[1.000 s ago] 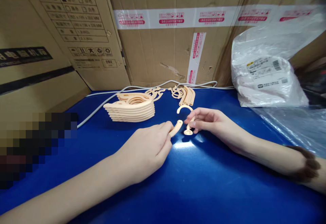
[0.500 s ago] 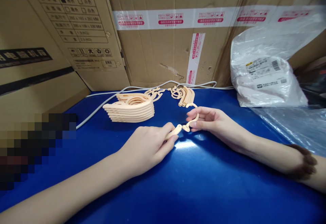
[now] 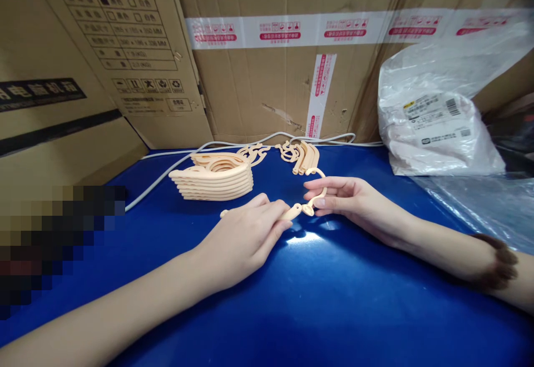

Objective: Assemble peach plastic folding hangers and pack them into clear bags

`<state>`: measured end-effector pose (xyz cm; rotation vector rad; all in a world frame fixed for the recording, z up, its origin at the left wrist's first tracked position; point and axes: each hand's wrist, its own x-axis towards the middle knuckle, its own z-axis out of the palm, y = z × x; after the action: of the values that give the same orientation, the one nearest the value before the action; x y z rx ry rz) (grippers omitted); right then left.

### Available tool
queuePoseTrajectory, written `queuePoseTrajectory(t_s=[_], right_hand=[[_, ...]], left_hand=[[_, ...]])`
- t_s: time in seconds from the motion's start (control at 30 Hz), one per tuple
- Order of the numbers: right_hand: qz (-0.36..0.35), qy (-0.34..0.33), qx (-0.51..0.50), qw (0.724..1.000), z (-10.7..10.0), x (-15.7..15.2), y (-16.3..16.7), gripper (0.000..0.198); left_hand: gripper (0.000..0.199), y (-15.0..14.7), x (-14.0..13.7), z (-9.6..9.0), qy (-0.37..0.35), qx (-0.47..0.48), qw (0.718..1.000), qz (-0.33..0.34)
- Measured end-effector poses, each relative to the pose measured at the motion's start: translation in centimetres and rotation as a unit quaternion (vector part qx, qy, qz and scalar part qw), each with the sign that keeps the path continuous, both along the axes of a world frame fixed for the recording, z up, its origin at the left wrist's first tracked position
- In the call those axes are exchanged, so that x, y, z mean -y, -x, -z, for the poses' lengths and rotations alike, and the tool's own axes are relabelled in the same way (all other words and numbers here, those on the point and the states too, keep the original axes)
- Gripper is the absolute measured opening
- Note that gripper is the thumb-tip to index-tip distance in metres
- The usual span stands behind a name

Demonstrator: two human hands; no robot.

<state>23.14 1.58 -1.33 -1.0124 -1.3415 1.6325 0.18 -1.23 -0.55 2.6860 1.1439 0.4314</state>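
Observation:
My left hand is closed around a cream plastic hanger arm. One end with a small hole sticks out past my thumb, and the other end shows behind my knuckles. In my right hand a cream hanger hook is pinched between thumb and fingers. Its curved tip points up and away, and its round base faces the hanger arm's holed end. The two pieces are very close; I cannot tell whether they touch.
A neat stack of cream hanger pieces stands behind my left hand. Loose hooks and hanger arms lie farther back. A grey cable runs along the cardboard boxes. At right is a white plastic bag.
My left hand has shifted its hold on the hanger arm, whose far end now shows behind the knuckles. The hook in my right hand has moved slightly right.

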Motion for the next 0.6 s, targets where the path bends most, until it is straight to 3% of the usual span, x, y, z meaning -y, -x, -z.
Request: queuePoseTrajectory(t_s=[0.6], right_hand=[[-0.043,-0.019,0.039,0.998,-0.22,-0.17,-0.1,0.02]], left_hand=[[0.027,-0.21,0.27,-0.08,0.026,-0.046,0.999,0.006]])
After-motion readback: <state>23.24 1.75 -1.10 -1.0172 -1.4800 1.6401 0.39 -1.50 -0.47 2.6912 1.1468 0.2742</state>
